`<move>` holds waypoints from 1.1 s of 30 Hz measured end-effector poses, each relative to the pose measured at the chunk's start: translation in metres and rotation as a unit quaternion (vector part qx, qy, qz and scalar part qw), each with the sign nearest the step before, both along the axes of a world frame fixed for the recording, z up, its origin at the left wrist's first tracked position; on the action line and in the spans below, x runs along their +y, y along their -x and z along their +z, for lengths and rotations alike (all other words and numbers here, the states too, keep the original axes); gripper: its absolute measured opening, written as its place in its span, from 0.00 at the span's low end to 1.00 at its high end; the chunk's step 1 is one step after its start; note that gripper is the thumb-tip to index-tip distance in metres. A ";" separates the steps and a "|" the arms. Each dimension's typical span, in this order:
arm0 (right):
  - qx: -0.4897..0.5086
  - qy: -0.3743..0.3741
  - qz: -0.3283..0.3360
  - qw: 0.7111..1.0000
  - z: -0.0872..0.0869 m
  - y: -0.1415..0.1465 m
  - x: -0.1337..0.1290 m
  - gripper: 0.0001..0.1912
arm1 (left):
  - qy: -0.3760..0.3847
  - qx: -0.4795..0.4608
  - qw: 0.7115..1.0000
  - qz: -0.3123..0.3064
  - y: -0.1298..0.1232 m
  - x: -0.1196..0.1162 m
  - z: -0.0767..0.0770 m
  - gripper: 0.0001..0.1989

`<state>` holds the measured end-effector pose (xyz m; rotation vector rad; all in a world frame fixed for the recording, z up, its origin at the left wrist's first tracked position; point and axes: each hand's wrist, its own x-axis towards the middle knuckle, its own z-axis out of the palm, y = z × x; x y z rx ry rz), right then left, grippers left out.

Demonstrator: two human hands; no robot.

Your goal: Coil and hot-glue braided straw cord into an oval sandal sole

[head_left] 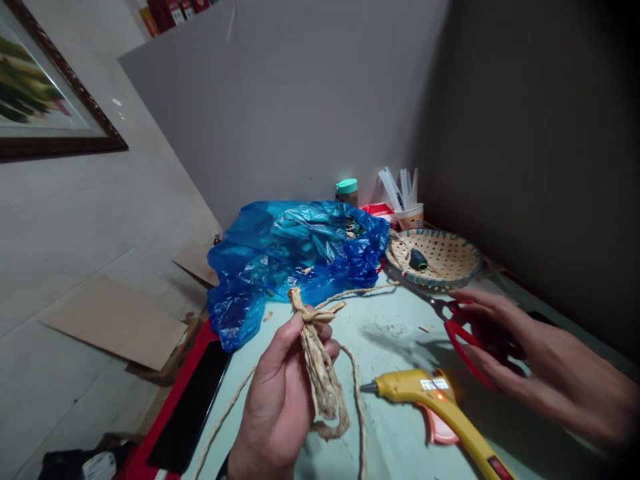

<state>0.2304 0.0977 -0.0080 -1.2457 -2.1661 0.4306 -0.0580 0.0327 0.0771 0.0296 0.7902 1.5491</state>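
Pinched in my left hand (283, 393) is a small bundle of straw cord (320, 373), folded into loops and bound near its top by a knotted strand. A long twisted straw rope (359, 407) trails past the hand on both sides. My right hand (530, 353) has its fingers in the red handles of a pair of scissors (457, 333), whose blades point up and left toward the woven basket. Below the scissors lies a yellow glue gun (415, 387) with a lit orange light and a dark nozzle, over a pinkish piece (443, 427).
A crumpled blue plastic bag (300, 247) covers the table's back. Beside it stand a shallow woven basket (450, 257) holding a dark thread spool (418, 260), a paper cup (411, 217) of glue sticks and a teal-lidded jar (347, 190). A black phone (190, 413) lies at the left edge.
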 end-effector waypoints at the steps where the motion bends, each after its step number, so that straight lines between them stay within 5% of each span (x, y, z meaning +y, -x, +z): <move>1: 0.009 0.012 0.007 1.000 0.002 0.000 -0.003 0.26 | 0.000 -0.001 1.000 -0.003 0.001 -0.001 0.000 0.17; 8: 0.005 -0.082 0.097 0.992 0.025 0.043 -0.033 0.24 | -0.001 -0.010 0.999 -0.035 -0.002 -0.005 -0.004 0.11; 14: 0.031 -0.116 0.159 0.980 0.043 0.086 -0.038 0.23 | 0.067 -0.006 0.996 -0.061 -0.015 -0.006 -0.008 0.15; 17: 0.046 -0.130 0.180 0.974 0.044 0.090 -0.034 0.21 | 0.097 -0.003 0.989 -0.110 -0.019 -0.008 -0.020 0.10; 19: 0.046 -0.156 0.188 0.969 0.043 0.091 -0.032 0.17 | 0.050 0.003 0.987 -0.150 -0.018 -0.011 -0.030 0.06; 24: 0.022 -0.203 0.192 0.960 0.037 0.088 -0.030 0.16 | 0.012 0.054 0.980 -0.189 -0.011 -0.017 -0.050 0.10; 33: 0.004 -0.272 0.193 0.943 0.032 0.087 -0.024 0.12 | 0.055 0.057 0.977 -0.198 -0.016 -0.019 -0.049 0.09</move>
